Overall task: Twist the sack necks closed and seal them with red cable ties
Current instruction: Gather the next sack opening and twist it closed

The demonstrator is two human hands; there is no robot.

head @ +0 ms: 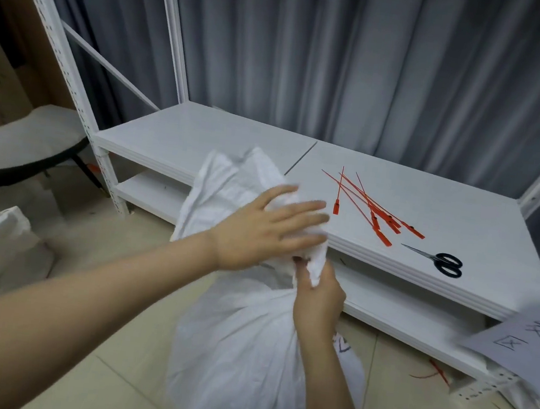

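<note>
On the pale tiled floor, against the front of a low white metal shelf rack (462, 219), a plump white woven plastic sack (245, 353) stands upright. The person's right hand (318, 297) is clenched round the sack's gathered neck (317, 263), fingers curled into the bunched fabric. The left hand (258, 233) lies flat above that grip, fingers straight and spread, pressing on the loose cloth of the sack mouth.

A loose bundle of thin red plastic cable ties (372, 209) lies on the rack's top board, beyond and to the right of the sack, not touching it. Most of the ties run from far-left to near-right, with their tag ends toward the person. The left hand's fingertips point toward them and are the nearer. Since that hand grips nothing, it looks the likelier one to reach for a tie. Black-handled scissors (440, 260) lie further right.
</note>
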